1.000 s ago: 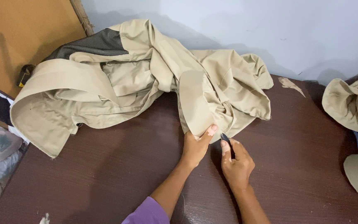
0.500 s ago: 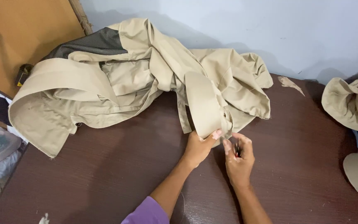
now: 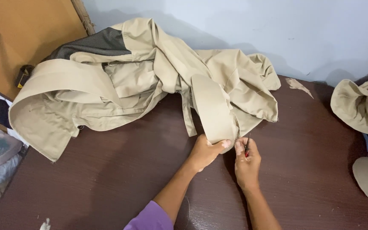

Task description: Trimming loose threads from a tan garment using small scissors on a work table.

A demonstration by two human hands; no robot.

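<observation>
On the dark brown table [image 3: 107, 179], a rumpled beige garment [image 3: 150, 85] lies spread against the wall. Left hand [image 3: 207, 151] pinches the end of its flat strap [image 3: 211, 110] between thumb and fingers. Just beside it, the right hand [image 3: 247, 159] is closed around a small red-handled thread snipper [image 3: 247, 147], blade at the strap's edge.

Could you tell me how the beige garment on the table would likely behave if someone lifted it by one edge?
The beige garment would probably sag and trail, since it lies in loose folds. The strap-like band pinched by the left hand seems somewhat stiffer, holding a smooth curve. It likely would not slide freely; much cloth rests on the table.
</observation>
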